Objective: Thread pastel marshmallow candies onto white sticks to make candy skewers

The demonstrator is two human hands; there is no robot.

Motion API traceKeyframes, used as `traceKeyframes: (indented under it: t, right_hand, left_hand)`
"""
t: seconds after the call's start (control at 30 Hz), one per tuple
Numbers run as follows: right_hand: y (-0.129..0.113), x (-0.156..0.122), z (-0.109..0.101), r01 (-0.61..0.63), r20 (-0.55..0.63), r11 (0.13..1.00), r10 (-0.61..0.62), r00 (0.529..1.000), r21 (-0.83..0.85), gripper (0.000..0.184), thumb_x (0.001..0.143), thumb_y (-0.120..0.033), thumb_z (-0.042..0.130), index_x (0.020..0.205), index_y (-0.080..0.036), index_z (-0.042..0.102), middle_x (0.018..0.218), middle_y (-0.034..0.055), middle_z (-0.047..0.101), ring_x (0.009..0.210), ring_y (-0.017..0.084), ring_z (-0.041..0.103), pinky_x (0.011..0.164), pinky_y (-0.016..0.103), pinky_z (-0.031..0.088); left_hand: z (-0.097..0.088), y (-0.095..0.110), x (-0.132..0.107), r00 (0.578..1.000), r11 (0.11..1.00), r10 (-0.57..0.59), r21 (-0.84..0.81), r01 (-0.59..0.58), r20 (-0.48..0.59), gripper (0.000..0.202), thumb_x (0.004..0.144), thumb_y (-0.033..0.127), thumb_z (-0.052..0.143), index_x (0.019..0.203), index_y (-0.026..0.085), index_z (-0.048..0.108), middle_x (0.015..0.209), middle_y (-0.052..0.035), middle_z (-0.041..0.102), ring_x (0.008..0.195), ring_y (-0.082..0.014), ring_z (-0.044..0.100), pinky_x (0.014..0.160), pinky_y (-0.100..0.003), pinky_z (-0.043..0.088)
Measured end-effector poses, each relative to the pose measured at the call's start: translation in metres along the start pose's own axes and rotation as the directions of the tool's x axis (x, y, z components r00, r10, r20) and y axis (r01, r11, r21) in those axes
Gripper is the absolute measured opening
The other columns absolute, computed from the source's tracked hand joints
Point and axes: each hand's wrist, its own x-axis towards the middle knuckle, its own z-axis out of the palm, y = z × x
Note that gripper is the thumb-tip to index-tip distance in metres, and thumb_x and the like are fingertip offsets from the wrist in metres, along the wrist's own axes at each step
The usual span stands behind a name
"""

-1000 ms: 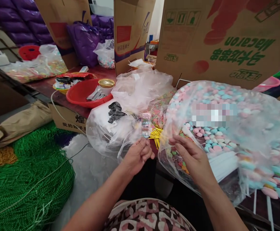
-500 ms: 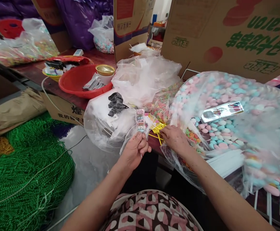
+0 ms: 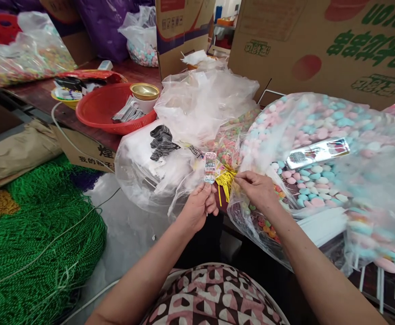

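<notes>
My left hand point(image 3: 199, 206) is closed around a small clear packet of coloured candy point(image 3: 210, 167), held upright just in front of the table edge. My right hand point(image 3: 256, 190) pinches a thin gold twist tie pulled from the bundle of gold twist ties point(image 3: 224, 179) lying beside the packet. Right of my hands a large clear bag of pastel pink and blue lollipops point(image 3: 322, 149) lies on the table, white sticks poking out at its lower right.
A crumpled clear bag with white contents point(image 3: 150, 167) sits left of my hands. Behind it are a red basin point(image 3: 99, 110) holding a gold-lidded jar point(image 3: 145, 92), cardboard boxes point(image 3: 319, 49) and purple bags. Green netting point(image 3: 38, 239) is piled on the floor at left.
My right hand left the lollipop bag, reached to the gold ties and now lifts one. My left hand raised the small packet slightly. The camera tilted downward.
</notes>
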Motion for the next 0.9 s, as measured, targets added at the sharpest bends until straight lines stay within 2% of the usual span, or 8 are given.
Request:
traceKeyframes:
  t: [0.1,0.17,0.37,0.47,0.63,0.7,0.77,0.9]
  right_hand:
    - [-0.013,-0.010,-0.005,-0.034,-0.009,0.988,0.036,0.999,0.150,0.022,0.079,-0.037,0.060,0.080,-0.020,0.074,0.071,0.0005,0.072,0.066,0.018,0.063,0.062,0.029,0.046]
    - [-0.024,-0.019,-0.008,-0.008,0.009,0.983,0.007,1.000,0.183,0.023,0.080,-0.038,0.059,0.079,-0.019,0.073,0.069,0.0007,0.071,0.064,0.018,0.062,0.059,0.028,0.045]
    - [-0.038,-0.040,-0.005,0.200,0.019,0.980,-0.200,0.980,-0.001,0.020,0.082,-0.026,0.053,0.072,-0.020,0.069,0.065,0.0014,0.069,0.058,0.015,0.061,0.057,0.026,0.042]
    - [-0.034,-0.044,-0.001,0.218,-0.023,0.972,-0.221,0.975,-0.085,0.020,0.083,-0.026,0.052,0.069,-0.020,0.066,0.061,0.0018,0.067,0.056,0.015,0.059,0.056,0.026,0.041]
    - [-0.031,-0.050,-0.002,0.204,-0.077,0.974,-0.212,0.974,-0.102,0.019,0.083,-0.024,0.053,0.068,-0.021,0.064,0.060,0.0013,0.065,0.054,0.015,0.056,0.057,0.027,0.041]
    - [-0.031,-0.053,-0.004,0.160,-0.076,0.987,-0.160,0.984,-0.010,0.018,0.083,-0.025,0.054,0.071,-0.020,0.066,0.063,0.0013,0.068,0.055,0.014,0.057,0.058,0.027,0.042]
    - [-0.029,-0.056,-0.006,0.084,-0.045,0.982,-0.077,0.996,0.168,0.017,0.083,-0.029,0.058,0.074,-0.020,0.069,0.067,0.0012,0.070,0.058,0.014,0.058,0.059,0.027,0.043]
    - [-0.021,-0.064,-0.006,-0.100,0.026,0.824,0.103,0.994,0.557,0.023,0.079,-0.040,0.068,0.070,-0.019,0.066,0.060,-0.0018,0.062,0.053,0.012,0.051,0.052,0.025,0.041]
  left_hand:
    - [0.006,-0.002,0.003,0.999,0.997,-0.034,0.065,0.033,0.008,0.042,0.074,0.053,0.072,0.084,0.018,0.051,0.050,0.0117,0.033,0.037,-0.0032,0.029,0.037,-0.016,0.027]
    - [0.010,-0.003,0.004,0.999,0.991,-0.050,0.124,0.049,0.001,0.043,0.074,0.055,0.069,0.084,0.019,0.049,0.051,0.0121,0.031,0.037,-0.0026,0.026,0.036,-0.016,0.022]
    - [0.023,-0.010,0.004,0.997,0.975,-0.074,0.210,0.077,-0.022,0.032,0.079,0.046,0.062,0.080,0.022,0.041,0.051,0.0124,0.028,0.037,-0.0030,0.022,0.037,-0.016,0.019]
    - [0.028,-0.012,0.001,0.996,0.970,-0.089,0.228,0.089,-0.010,0.028,0.079,0.041,0.060,0.079,0.022,0.039,0.051,0.0122,0.028,0.038,-0.0036,0.022,0.037,-0.017,0.020]
    - [0.033,-0.017,-0.002,0.998,0.975,-0.064,0.213,0.060,0.013,0.032,0.082,0.050,0.057,0.080,0.021,0.044,0.051,0.0114,0.029,0.038,-0.0032,0.022,0.038,-0.016,0.020]
    - [0.034,-0.018,-0.002,0.998,0.984,-0.059,0.171,0.057,0.006,0.034,0.082,0.051,0.058,0.079,0.020,0.046,0.050,0.0113,0.029,0.037,-0.0026,0.020,0.037,-0.016,0.017]
    - [0.036,-0.018,-0.003,0.996,0.991,-0.087,0.104,0.083,0.031,0.032,0.082,0.047,0.060,0.076,0.019,0.047,0.049,0.0113,0.028,0.036,-0.0024,0.020,0.037,-0.016,0.016]
    - [0.041,-0.014,-0.011,0.957,0.974,-0.216,-0.026,0.225,0.192,0.024,0.085,0.037,0.056,0.072,0.017,0.050,0.047,0.0108,0.022,0.034,-0.0030,0.019,0.036,-0.015,0.018]
